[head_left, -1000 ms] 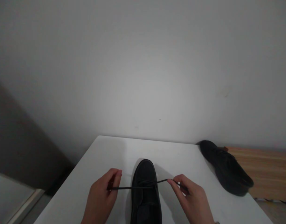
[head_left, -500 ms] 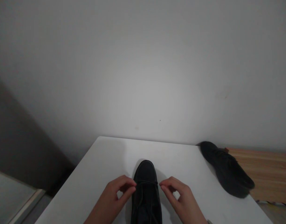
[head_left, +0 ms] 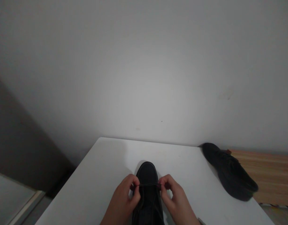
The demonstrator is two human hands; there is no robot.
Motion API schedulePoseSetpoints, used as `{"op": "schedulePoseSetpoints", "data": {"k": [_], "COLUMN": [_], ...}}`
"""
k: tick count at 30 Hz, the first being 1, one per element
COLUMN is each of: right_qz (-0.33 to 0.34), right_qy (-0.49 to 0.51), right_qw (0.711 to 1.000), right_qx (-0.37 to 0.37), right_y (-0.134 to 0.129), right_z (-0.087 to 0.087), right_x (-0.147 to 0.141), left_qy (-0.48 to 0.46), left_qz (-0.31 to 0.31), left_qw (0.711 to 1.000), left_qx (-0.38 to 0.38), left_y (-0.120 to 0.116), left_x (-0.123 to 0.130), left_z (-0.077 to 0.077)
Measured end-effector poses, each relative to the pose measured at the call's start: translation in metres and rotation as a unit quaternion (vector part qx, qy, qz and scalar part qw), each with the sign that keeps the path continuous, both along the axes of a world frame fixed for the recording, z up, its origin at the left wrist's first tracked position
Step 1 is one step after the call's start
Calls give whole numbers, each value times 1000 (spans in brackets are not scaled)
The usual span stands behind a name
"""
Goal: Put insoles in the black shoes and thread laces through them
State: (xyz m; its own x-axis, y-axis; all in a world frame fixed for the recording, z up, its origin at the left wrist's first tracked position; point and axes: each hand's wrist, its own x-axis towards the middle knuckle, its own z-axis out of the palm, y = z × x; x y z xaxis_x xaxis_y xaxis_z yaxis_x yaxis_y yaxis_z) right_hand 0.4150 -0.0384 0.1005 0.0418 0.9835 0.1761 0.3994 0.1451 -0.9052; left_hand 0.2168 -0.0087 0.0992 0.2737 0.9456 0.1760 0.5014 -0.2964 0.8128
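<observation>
A black shoe [head_left: 147, 172] lies on the white table with its toe pointing away from me; its heel end runs out of the bottom of the view. A dark shoelace [head_left: 148, 185] stretches across it between my two hands. My left hand [head_left: 126, 193] pinches the lace at the shoe's left edge, thumb against forefinger. At the right edge, my right hand [head_left: 174, 197] pinches the lace the same way. More loose lace lies over the tongue, hard to make out against the black.
Another black shoe [head_left: 228, 172] rests at the table's right edge, toe toward the wall. The white table [head_left: 92, 187] meets a pale wall [head_left: 144, 78] behind. Wood-grain board [head_left: 270, 175] shows at the right, and a pale panel [head_left: 14, 197] at the lower left.
Both hands have come inward and closer to the shoe's edges. The lace now shows lifted and taut between the fingertips. The shoes stay nearly in place.
</observation>
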Motion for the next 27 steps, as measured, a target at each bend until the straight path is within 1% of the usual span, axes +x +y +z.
{"op": "schedulePoseSetpoints", "data": {"k": [3, 5, 9, 11, 13, 15, 17, 18, 19, 20, 21, 22, 24, 25, 26, 27], "right_qz": [0, 1, 10, -11, -39, -67, -106, -132, -158, -181, -195, -201, -188, -173, -158, -149], "right_qy": [49, 68, 107, 123, 131, 135, 140, 145, 155, 166, 183, 207, 261, 288, 312, 324], "right_qw": [999, 998, 994, 992, 990, 988, 983, 979, 973, 967, 961, 956, 947, 942, 936, 932], "right_qx": [-14, -10, 11, 22, 31, 39, 51, 58, 64, 67, 64, 53, 12, -15, -41, -59], "right_y": [3, 5, 8, 11, 14, 18, 21, 22, 23, 23, 24, 24, 24, 24, 24, 23], "right_z": [3, 4, 3, -1, -5, -9, -11, -12, -11, -11, -10, -9, -6, -5, -4, -3], "right_x": [-1, 0, 1, 0, -1, 2, 9, 12, 16, 20, 22, 24, 26, 27, 27, 28], "left_qy": [-20, -53, -143, -175, -177, -137, -81, -70, -79, -110, -159, -218, -325, -359, -375, -373], "left_qz": [4, 4, -42, -53, -41, -16, 22, 46, 71, 94, 111, 119, 111, 104, 99, 101], "left_qw": [1000, 998, 986, 978, 977, 986, 996, 996, 994, 989, 981, 968, 930, 912, 901, 900], "left_qx": [-22, -33, -76, -102, -114, -90, -31, 0, 19, 19, -2, -39, -131, -169, -194, -204], "left_y": [2, 3, 4, 5, 6, 9, 13, 14, 16, 18, 19, 19, 20, 20, 20, 20], "left_x": [1, 0, -2, -3, -5, -7, -11, -13, -15, -17, -19, -21, -24, -26, -28, -30], "left_z": [2, 6, 11, 10, 7, 4, 3, 3, 3, 4, 5, 6, 6, 5, 4, 3]}}
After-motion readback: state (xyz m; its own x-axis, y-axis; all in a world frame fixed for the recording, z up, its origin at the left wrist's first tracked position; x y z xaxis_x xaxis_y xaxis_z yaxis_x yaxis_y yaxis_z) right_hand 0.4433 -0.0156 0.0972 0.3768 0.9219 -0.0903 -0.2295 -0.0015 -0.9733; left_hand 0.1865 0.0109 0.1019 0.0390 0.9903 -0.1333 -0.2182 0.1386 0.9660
